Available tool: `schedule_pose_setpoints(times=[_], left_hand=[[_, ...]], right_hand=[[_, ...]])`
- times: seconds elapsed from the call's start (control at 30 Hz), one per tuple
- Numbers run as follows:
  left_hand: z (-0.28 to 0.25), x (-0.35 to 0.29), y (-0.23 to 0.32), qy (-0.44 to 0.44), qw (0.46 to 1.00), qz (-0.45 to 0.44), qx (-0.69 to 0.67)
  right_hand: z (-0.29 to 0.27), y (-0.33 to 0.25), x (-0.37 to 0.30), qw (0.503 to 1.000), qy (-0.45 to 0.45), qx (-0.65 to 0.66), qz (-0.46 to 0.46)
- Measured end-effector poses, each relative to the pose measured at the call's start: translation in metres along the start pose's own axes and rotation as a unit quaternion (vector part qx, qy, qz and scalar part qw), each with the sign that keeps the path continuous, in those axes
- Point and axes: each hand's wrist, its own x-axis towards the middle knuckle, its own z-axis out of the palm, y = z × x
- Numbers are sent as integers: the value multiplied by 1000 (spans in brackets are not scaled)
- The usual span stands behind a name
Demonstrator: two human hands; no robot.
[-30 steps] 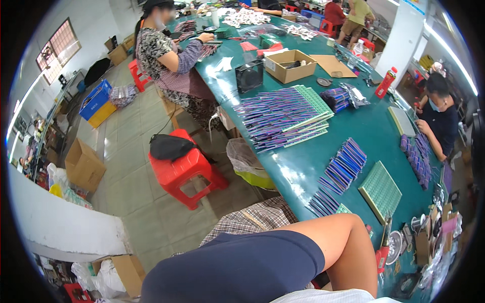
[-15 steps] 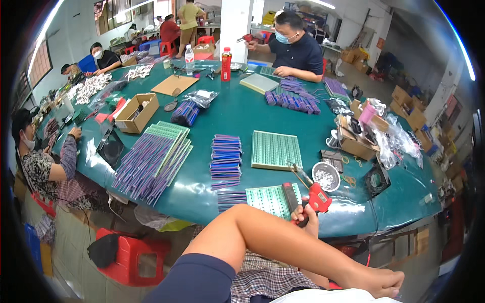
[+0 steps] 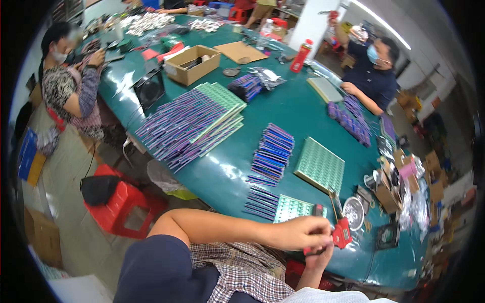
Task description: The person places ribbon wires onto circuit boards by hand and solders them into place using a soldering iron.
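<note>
My right hand is wrapped round the handle of a red soldering gun, whose thin tip points to the far side. My left arm reaches across in front of me. At its end my left hand is closed, fingertips pinched together right at the gun and my right hand; whatever they hold is hidden. Partly behind the left hand lies a green circuit board panel. Several loose purple-blue wires lie at its left, and a bigger stack of wires sits beyond them.
A stack of green panels lies past the gun's tip. Close on its right are a bowl of small silvery pieces and a black fan. Wired panels are piled to the left. Co-workers sit around the table.
The view has swung left and tilted. My left hand has come from the lower right up to the soldering gun and my right hand. The co-worker across has raised a red tool.
</note>
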Motion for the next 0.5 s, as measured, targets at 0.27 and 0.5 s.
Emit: schedule_pose_setpoints(times=[0.27, 0.5], left_hand=[[-97, -5, -5, 262, 920, 41, 287], [-130, 5, -41, 340, 905, 47, 253]], right_hand=[[-44, -11, 7, 992, -112, 50, -22], [-47, -13, 18, 996, -72, 11, -46]])
